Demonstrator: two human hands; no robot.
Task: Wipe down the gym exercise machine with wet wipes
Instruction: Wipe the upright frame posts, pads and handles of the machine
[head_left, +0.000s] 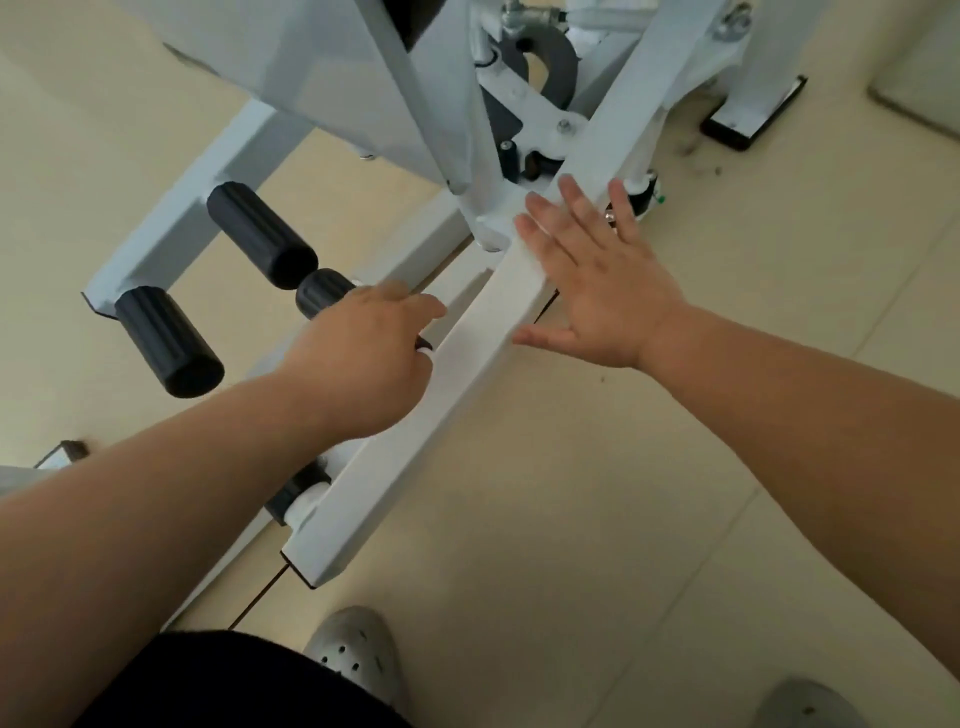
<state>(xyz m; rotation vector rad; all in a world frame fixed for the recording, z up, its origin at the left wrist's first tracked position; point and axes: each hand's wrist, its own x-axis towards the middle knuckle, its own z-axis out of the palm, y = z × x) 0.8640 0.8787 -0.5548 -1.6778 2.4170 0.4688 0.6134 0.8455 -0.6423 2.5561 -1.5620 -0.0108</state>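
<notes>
The white steel frame of the gym machine (415, 457) has a square base bar running from near my feet up to the central joint. My right hand (597, 291) lies flat on this bar just below the joint, fingers straight and spread. A pale sheet that looks like a wet wipe (511, 283) is draped over the bar under its fingers, though it blends with the paint. My left hand (363, 353) reaches to the bar's left side with bent fingers, over a black peg with a white cap (423, 348). Whether it grips the peg is hidden.
Black foam rollers (260, 234) stick out from a side arm at the left, a second one (166, 343) below it. A black-and-white peg (301, 499) sits low on the bar. Black rubber feet (748, 124) stand on the beige tiled floor (623, 519). My grey perforated shoe (358, 654) is below.
</notes>
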